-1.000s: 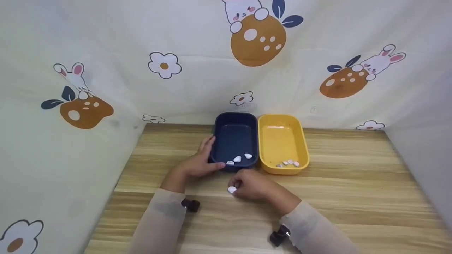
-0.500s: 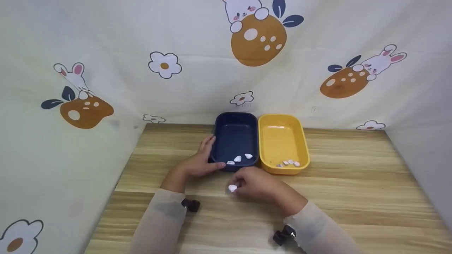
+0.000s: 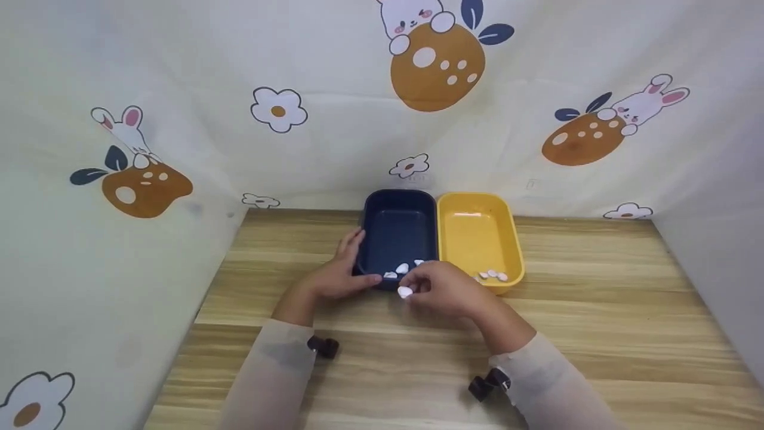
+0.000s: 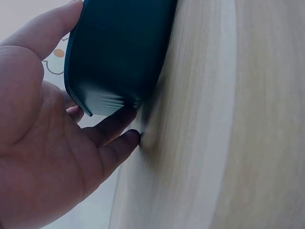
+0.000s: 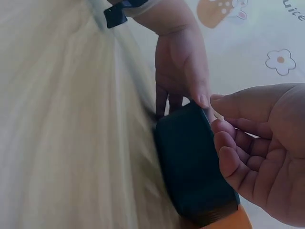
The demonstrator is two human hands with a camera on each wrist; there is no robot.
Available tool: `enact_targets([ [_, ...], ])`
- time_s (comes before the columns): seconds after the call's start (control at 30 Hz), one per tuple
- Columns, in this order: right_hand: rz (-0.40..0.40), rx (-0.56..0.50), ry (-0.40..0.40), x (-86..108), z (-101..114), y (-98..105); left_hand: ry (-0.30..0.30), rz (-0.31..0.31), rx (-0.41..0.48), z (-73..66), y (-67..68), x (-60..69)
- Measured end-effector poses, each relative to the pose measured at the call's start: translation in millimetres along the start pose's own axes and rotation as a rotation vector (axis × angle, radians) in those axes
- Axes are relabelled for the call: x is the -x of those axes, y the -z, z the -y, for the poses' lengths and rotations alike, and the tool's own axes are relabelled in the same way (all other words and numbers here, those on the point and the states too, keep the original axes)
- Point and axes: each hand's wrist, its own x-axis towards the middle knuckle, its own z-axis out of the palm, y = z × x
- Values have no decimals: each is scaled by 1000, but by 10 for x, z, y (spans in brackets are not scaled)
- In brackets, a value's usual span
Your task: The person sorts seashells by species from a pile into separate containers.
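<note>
My right hand (image 3: 446,289) pinches a small white seashell (image 3: 405,292) between thumb and fingers, just in front of the near rim of a dark blue tub (image 3: 399,233). Against the tub's near left corner rests my left hand (image 3: 335,276). In the left wrist view its fingers (image 4: 112,126) are nearly straight and touch the side wall, and the thumb lies on the rim. Several white shells (image 3: 402,269) lie at the tub's near end, one partly covered by my right hand. In the right wrist view the pinched shell is mostly hidden behind the fingers.
A yellow tub (image 3: 471,239) stands right beside the blue one, with several small shells (image 3: 492,274) at its near end. Both are on a wooden table (image 3: 585,298). Behind and at the sides hangs a pale cloth (image 3: 334,143) printed with rabbits and flowers.
My right hand has lifted the white seashell off the area before the tubs and moved it forward and slightly right, up to the blue tub's near rim. The left hand stays put.
</note>
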Motion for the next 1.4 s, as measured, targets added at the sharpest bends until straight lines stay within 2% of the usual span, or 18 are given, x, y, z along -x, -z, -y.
enact_targets([
  [0.17,-70,-27,-31,-34,-45,89,-2,5,-3,17,-4,4],
  [0.4,-160,-71,-112,-24,-138,220,-15,8,-13,31,-5,5],
  [0.57,-213,-66,-120,-41,-190,259,-17,3,-11,13,8,24],
  [0.97,-247,-70,-101,-71,-226,213,-11,-3,-10,16,2,31],
  [1.2,-264,-27,-81,-88,-234,197,2,-4,12,19,-10,18],
  [1.4,-268,-34,-104,-94,-239,198,10,-5,4,19,-12,11],
])
